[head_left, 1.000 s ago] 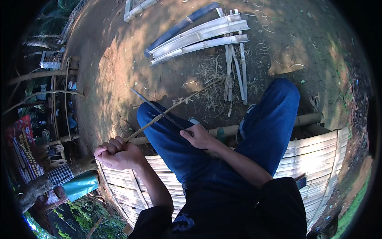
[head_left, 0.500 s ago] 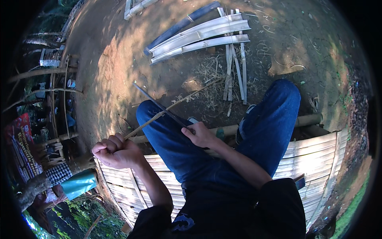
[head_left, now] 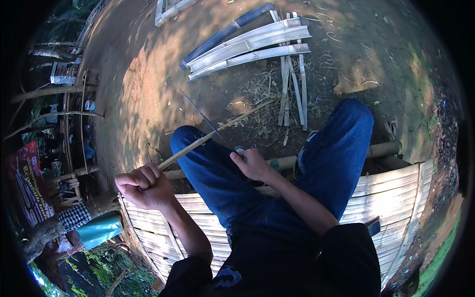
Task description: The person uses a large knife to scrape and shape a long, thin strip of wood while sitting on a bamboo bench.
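My left hand, at the left beside my knee, is closed in a fist round one end of a thin bamboo strip. The strip slants away to the upper right, its far end over a heap of shavings. In front of my lap, my right hand is closed on the handle of a long knife. Its dark, narrow blade points to the far left and crosses the strip just beyond my left knee. Most of the knife's handle is hidden by my fingers.
Split bamboo halves lie on the dirt ground ahead, across several narrow slats. Curly shavings are scattered beside them. I sit on a bamboo-slat bench, with a phone at my right. A bamboo fence stands left.
The knife has slid away from me, and its blade now meets the strip farther along and higher up. My right hand has shifted slightly right; my left hand still grips the strip.
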Available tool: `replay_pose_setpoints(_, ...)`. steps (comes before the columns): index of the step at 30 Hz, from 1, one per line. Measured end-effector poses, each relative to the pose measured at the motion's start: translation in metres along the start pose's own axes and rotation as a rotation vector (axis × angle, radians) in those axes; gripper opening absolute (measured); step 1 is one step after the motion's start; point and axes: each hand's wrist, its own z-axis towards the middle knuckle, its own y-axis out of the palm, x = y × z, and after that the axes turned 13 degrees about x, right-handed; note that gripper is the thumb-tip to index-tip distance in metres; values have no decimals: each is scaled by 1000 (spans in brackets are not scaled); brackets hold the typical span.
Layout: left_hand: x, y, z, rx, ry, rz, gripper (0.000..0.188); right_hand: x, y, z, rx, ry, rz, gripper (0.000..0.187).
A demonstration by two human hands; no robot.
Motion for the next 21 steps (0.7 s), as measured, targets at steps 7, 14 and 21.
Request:
replay_pose_setpoints(7,0,20,-12,-32,-16,-66,20,13,7,1,109,-325,73,60)
replay_pose_setpoints(14,0,6,1,-10,-1,5,19,37,7,5,62,492,215,70)
replay_pose_setpoints(21,-5,22,-10,16,55,-27,16,1,0,2,6,-201,-3,56)
